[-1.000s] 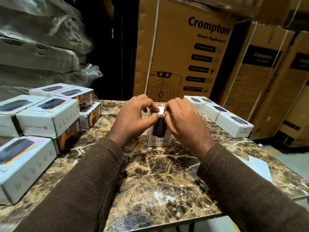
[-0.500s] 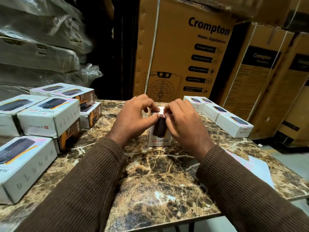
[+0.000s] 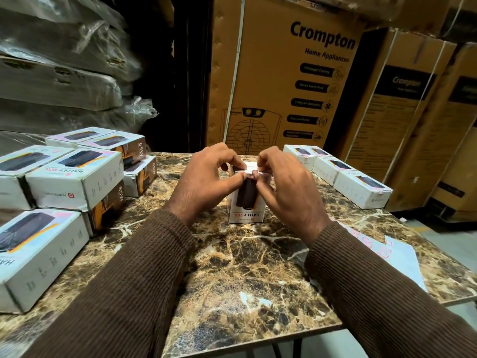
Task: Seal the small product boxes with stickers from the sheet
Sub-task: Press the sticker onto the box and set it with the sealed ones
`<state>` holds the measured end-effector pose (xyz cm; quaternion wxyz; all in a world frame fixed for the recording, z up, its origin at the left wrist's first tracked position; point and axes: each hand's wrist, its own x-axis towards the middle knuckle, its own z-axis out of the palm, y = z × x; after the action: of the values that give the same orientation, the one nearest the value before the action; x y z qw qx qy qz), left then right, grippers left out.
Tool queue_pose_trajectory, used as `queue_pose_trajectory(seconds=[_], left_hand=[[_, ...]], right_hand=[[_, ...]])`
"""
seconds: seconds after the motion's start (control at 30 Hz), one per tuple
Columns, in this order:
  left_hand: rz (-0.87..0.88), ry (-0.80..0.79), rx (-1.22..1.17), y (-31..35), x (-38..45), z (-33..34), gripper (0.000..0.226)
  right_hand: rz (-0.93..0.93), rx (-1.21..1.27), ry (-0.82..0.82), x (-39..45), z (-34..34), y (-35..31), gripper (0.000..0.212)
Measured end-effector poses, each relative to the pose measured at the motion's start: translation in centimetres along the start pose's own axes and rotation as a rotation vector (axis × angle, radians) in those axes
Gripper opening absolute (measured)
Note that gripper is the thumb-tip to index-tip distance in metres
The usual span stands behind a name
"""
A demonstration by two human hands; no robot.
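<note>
Head view, and the small product box (image 3: 247,202) stands on end at the middle of the marble surface (image 3: 232,267), just where it stood a second ago, "HALLEY 20K" reading upside down toward us. What's changed is slight: the pink sticker (image 3: 254,172) now shows at the box's top front edge, folded over the flap seam, where half a second back the hands hid most of it. That reads to me as the seal going down, so this box looks nearly done. The left hand (image 3: 204,182) curls round the box's left side, thumb pressing at the top corner beside the sticker; the right hand (image 3: 289,187) curls round the right side, its fingers (image 3: 260,164) pinching down on the top edge. The sticker sheet (image 3: 387,251) lies near the right edge, sealed boxes (image 3: 358,187) lined up behind it, more boxes (image 3: 74,177) stacked left.
</note>
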<state>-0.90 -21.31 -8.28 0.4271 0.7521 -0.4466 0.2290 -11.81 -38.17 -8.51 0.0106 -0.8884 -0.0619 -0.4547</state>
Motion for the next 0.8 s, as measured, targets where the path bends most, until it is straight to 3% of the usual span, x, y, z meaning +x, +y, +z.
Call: queue_pose_trajectory(seconds=[0.27, 0.53, 0.8], left_hand=[[0.013, 0.003, -0.020, -0.2, 0.0, 0.0, 0.008], [0.027, 0.001, -0.021, -0.1, 0.0, 0.0, 0.009], [0.021, 0.002, -0.006, -0.3, 0.0, 0.0, 0.008]], right_hand=[[0.006, -0.045, -0.002, -0.5, 0.7, 0.3, 0.016], [0.075, 0.049, -0.010, -0.1, 0.6, 0.5, 0.018], [0.213, 0.229, -0.042, 0.7, 0.5, 0.6, 0.004]])
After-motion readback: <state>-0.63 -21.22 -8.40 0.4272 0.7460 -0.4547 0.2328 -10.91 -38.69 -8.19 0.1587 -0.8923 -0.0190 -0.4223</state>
